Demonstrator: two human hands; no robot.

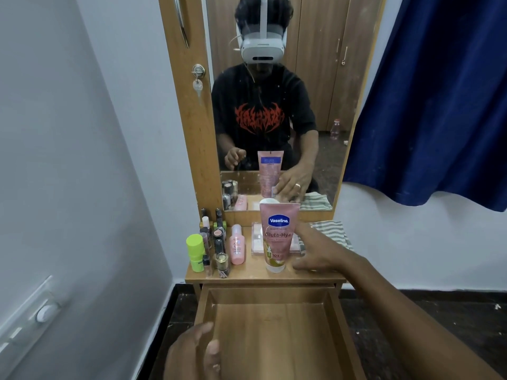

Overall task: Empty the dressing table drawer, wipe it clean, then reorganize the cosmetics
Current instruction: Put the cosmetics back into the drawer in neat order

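The right hand (321, 253) lay spread and empty beside the standing Vaseline tube (278, 234) and, I judged, needed a low grip; the left hand (194, 352) hung slack at the drawer (274, 338).

The left hand (192, 352) is cut off by the bottom edge, and whether a grip is kept on the left wall of the drawer (270, 296) cannot be told. The drawer's front is lost below the frame as well. A flat clear case (257, 238) is largely hidden behind the Vaseline tube (278, 237). The striped cloth (337, 231) is partly covered by the right hand (315, 256). Labels on the small bottles (218, 244) are too small to be read.
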